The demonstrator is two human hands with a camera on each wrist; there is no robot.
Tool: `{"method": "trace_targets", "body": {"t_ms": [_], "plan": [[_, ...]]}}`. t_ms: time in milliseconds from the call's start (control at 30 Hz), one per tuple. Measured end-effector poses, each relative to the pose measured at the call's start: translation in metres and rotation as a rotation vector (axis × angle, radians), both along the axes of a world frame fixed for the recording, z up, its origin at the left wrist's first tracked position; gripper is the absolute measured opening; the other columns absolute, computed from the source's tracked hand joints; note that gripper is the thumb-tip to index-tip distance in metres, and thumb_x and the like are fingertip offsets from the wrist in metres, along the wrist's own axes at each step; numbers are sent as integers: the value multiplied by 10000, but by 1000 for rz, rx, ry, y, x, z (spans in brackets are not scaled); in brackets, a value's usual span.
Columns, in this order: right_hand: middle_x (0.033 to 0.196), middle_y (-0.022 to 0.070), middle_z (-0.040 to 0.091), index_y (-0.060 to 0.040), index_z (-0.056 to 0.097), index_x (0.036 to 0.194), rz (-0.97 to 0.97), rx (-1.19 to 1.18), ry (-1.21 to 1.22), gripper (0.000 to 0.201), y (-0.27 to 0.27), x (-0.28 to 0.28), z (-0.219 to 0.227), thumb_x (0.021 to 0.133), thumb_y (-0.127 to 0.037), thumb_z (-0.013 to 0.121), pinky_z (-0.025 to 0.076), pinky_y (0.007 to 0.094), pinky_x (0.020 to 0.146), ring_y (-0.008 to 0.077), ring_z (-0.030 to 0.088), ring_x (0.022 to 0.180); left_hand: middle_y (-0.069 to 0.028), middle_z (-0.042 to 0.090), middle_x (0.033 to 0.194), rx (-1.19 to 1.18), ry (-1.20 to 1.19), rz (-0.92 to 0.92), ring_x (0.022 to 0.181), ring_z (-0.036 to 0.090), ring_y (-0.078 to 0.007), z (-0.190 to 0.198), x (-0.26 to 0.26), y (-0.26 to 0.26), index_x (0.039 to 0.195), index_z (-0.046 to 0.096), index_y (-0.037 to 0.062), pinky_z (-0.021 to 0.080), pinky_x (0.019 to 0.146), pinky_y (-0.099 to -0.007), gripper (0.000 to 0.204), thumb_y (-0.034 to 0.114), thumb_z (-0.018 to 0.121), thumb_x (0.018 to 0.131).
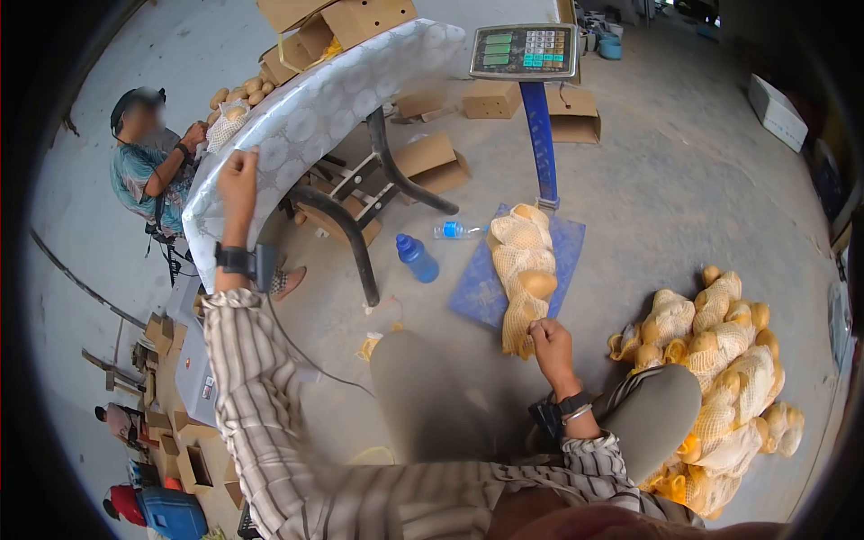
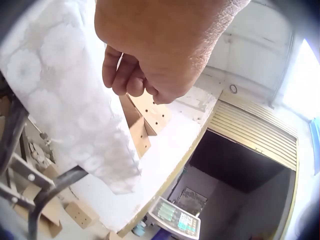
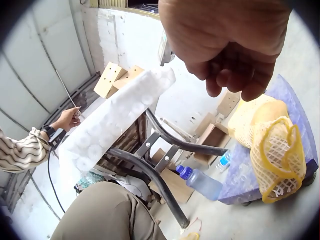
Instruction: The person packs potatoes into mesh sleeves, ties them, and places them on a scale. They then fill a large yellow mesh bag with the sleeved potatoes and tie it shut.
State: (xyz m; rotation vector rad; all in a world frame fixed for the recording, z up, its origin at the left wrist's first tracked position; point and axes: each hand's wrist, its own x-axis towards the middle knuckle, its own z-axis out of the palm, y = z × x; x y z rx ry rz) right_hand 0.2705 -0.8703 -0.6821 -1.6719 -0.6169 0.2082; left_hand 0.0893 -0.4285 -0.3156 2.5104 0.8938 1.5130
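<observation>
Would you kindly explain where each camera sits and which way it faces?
Head: on the head, facing forward and down over table and scale display; left hand, right hand, sleeves and trousers show.
Left wrist: on that wrist, facing past the hand along the table to a doorway; only that hand shows.
Right wrist: on that wrist, facing past the hand to the netted bag; left arm and trousers show.
Head and right wrist share the blue bottle.

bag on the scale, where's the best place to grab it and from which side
Probably the bag's near end, from the person's side: slack net there reaches past the scale's edge, beside the right hand. It's long and lumpy, so its middle may need support too.
</observation>
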Motion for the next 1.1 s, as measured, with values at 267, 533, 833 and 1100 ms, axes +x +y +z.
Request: {"method": "trace_targets", "body": {"t_ms": [267, 533, 833, 1100], "plan": [[720, 136, 595, 32, 638, 802, 30, -35, 24, 233, 2, -4, 0, 907, -168, 583, 447, 336, 647, 201, 566, 673, -192, 661, 1059, 478, 110, 591, 1044, 597, -345, 54, -54, 72, 1135, 620, -2, 395, 947, -437, 580, 488, 658, 826], [736, 163, 604, 42, 634, 801, 56, -108, -33, 217, 9, -5, -14, 897, -146, 581, 452, 350, 645, 245, 578, 668, -230, 649, 1104, 149, 70, 588, 1066, 605, -374, 43, -83, 116, 1173, 584, 0, 436, 932, -423, 594, 519, 567, 885], [775, 177, 631, 37, 644, 837, 54, -173, -135, 243, 15, -8, -23, 919, -175, 556, 477, 372, 678, 278, 622, 724, -287, 627, 1076, 240, 300, 598, 985, 618, -419, 54, -101, 165, 1121, 596, -15, 474, 878, -442, 497, 435, 500, 933], [750, 127, 620, 40, 632, 830, 148, -303, 13, 253, 13, -10, -28, 939, -177, 563, 461, 310, 683, 162, 583, 713, -259, 631, 1118, 385, 745, 561, 975, 614, -463, 64, -123, 227, 1235, 588, 150, 503, 832, -465, 331, 203, 394, 973]]}}
